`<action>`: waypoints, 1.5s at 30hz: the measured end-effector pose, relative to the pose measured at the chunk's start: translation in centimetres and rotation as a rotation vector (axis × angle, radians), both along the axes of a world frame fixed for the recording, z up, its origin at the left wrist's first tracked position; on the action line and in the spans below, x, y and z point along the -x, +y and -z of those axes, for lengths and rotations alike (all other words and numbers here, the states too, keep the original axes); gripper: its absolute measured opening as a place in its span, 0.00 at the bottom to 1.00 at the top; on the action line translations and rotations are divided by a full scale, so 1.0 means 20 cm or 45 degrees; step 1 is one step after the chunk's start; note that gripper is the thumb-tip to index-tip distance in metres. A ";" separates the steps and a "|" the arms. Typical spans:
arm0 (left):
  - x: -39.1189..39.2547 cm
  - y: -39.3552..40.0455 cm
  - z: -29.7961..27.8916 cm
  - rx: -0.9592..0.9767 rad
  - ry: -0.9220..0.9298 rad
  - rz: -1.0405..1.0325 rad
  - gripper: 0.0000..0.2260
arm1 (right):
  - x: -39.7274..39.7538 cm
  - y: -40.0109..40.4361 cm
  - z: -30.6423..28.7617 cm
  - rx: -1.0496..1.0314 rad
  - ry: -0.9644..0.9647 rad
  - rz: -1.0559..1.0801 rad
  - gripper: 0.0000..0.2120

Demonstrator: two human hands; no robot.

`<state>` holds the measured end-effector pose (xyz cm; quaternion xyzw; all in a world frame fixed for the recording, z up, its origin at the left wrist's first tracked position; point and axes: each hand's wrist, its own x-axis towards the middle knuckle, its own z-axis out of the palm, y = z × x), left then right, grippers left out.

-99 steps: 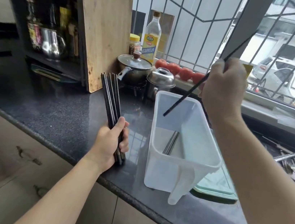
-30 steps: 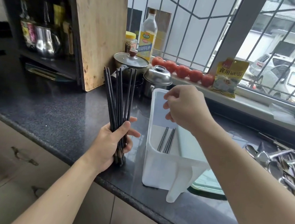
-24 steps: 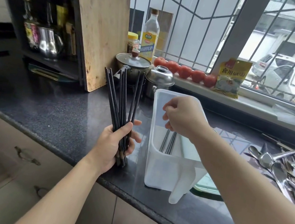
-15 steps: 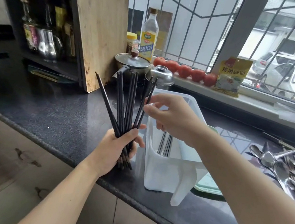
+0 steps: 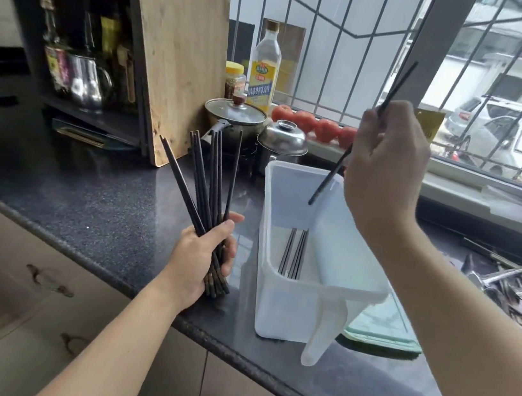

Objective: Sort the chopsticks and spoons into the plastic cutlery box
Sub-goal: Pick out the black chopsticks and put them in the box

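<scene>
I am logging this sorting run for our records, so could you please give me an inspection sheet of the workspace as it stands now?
Surface: dark speckled countertop.
Job's things: white plastic cutlery box near the counter edge, a few chopsticks in the box; chopstick bundle upright in the left hand; single chopstick tilted over the box; spoons piled at far right.
Clutter: wooden cutting board, two lidded pots, oil bottle, tomatoes.
Grippers: left hand grips the bundle; right hand pinches the single chopstick.
Cables: nothing seen.
Surroundings: barred window, parked cars outside, dark shelf with bottles.
</scene>
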<state>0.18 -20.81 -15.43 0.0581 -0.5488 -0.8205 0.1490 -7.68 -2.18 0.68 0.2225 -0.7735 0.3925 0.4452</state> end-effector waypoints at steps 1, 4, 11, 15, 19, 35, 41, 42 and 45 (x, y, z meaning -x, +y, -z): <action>0.00 0.00 0.00 0.001 -0.002 0.004 0.09 | 0.01 0.00 0.03 -0.132 -0.042 0.037 0.08; 0.00 0.00 -0.01 -0.013 -0.002 0.003 0.09 | 0.06 0.00 0.12 -0.581 -0.462 0.130 0.08; 0.00 0.00 0.00 -0.013 -0.007 0.016 0.09 | 0.08 -0.03 0.15 -0.668 -0.943 0.005 0.05; -0.01 -0.01 -0.01 -0.013 -0.013 0.039 0.09 | 0.09 0.00 0.14 -0.533 -0.807 0.075 0.07; 0.00 -0.01 0.00 -0.008 -0.015 0.040 0.10 | 0.08 -0.01 0.07 -0.275 -0.675 -0.014 0.07; -0.02 -0.01 0.00 0.002 0.075 0.139 0.10 | 0.07 -0.07 0.08 -0.545 -0.957 -0.048 0.11; -0.02 -0.01 0.01 -0.031 0.142 0.220 0.09 | -0.15 -0.20 0.09 -0.622 -1.070 -0.623 0.08; -0.02 -0.01 0.01 -0.033 0.136 0.236 0.10 | -0.15 -0.22 0.11 -0.668 -1.026 -0.625 0.08; -0.02 -0.01 0.01 -0.005 0.123 0.280 0.11 | -0.13 -0.23 0.16 -0.625 -0.995 -0.599 0.10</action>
